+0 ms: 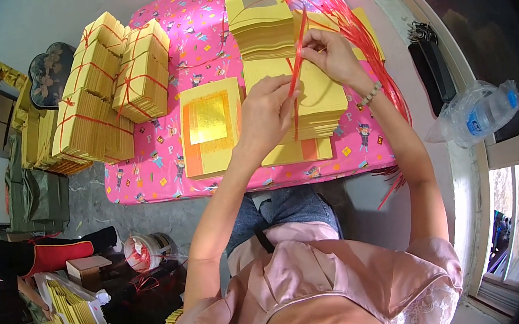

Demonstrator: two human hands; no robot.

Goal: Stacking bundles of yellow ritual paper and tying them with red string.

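Note:
My left hand (263, 113) and my right hand (334, 55) are both closed on a flat red plastic strip (297, 63). It runs upright between them, its upper end standing free above my right fingers. Under my hands lies a thick stack of yellow paper (323, 99), with a thin strip looped loosely over its top. Just beyond it rises another yellow stack (262, 22) with a grey square on top. Left of my left hand lies a yellow sheet with a gold foil square (209, 119).
A pink patterned cloth (161, 154) covers the table. Bundles tied with red strips (94, 85) stand at the left. Loose red strips (387, 94) trail along the right side. A clear bottle (484, 118) lies on the ledge. Another person (44, 256) is at lower left, near more yellow bundles.

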